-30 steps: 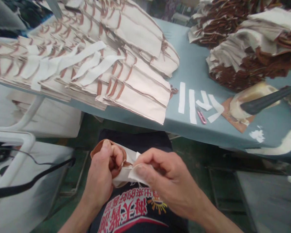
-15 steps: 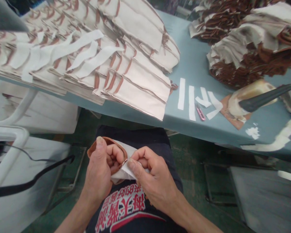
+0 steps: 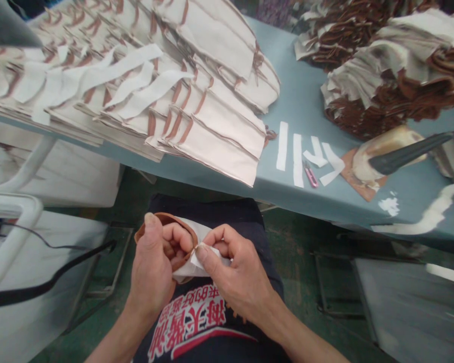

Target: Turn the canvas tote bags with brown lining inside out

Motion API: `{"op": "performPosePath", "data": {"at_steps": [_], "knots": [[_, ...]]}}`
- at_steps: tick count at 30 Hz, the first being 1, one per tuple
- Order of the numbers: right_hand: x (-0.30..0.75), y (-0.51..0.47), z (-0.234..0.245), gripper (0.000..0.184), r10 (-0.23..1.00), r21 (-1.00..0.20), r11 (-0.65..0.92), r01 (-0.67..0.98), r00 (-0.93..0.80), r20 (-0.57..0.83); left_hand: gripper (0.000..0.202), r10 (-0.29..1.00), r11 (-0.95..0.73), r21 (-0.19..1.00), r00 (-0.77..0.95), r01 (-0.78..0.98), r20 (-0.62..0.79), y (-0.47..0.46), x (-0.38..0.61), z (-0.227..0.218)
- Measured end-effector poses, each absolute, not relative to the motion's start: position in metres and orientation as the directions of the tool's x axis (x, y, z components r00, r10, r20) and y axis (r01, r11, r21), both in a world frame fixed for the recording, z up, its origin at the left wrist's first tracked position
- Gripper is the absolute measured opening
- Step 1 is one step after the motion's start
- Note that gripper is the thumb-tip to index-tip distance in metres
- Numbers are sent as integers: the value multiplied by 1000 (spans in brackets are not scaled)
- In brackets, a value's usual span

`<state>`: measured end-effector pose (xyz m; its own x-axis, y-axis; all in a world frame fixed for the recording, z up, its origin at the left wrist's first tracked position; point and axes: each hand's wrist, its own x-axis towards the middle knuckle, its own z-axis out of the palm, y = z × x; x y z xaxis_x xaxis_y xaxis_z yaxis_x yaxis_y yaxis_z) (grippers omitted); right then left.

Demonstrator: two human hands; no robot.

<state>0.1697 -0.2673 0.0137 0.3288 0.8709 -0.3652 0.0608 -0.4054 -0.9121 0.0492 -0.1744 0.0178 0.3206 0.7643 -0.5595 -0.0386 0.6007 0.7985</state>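
Above my lap, both hands grip a white sewn fabric piece with a brown band round its opening. My left hand is closed on the banded rim, its fingers curled inside the opening and its thumb along the outside. My right hand pinches the edge close to the left fingertips, together with a small white strip or flap. Whether that strip is joined to the piece, I cannot tell. The far side of the piece is hidden behind my fingers.
Overlapping cream fabric pieces with brown bands cover the left of the blue-grey table. White strips, pink snips, and a container with a dark-handled brush lie to the right. Brown-and-white bundles stand behind.
My hands have barely shifted. The right thumb and fingers now pinch slightly nearer the brown rim, and the white flap under them sits differently. The view has moved a little.
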Motion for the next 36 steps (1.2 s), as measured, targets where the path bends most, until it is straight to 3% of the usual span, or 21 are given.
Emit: {"op": "performPosePath", "data": {"at_steps": [5, 10, 14, 17, 21, 26, 30, 36], "knots": [[178, -263, 13, 22, 918, -923, -221, 313, 386, -89, 88, 800, 530, 847, 349, -28, -489, -170, 45, 18], [196, -252, 16, 34, 985, -912, 45, 407, 134, 108, 85, 824, 398, 916, 453, -39, -339, -161, 42, 22], [216, -239, 25, 40, 947, -831, 301, 468, -39, 320, 82, 852, 236, 972, 480, 2, -208, -159, 45, 30], [225, -230, 32, 35, 909, -779, 412, 473, -157, 386, 79, 906, 52, 999, 419, 6, -50, -161, 48, 37], [227, -223, 40, 29, 889, -706, 433, 560, -137, 436, 78, 924, -84, 996, 375, 4, 77, -162, 50, 41], [228, -218, 51, 3, 885, -611, 416, 674, -145, 442, 77, 928, -81, 996, 368, 27, 65, -161, 50, 44], [229, -219, 57, 12, 857, -562, 468, 681, -195, 477, 75, 922, -29, 1000, 386, -3, 28, -159, 51, 44], [230, -219, 50, 14, 822, -594, 540, 596, -224, 523, 72, 784, 242, 970, 592, -16, -186, -145, 37, 36]]}}
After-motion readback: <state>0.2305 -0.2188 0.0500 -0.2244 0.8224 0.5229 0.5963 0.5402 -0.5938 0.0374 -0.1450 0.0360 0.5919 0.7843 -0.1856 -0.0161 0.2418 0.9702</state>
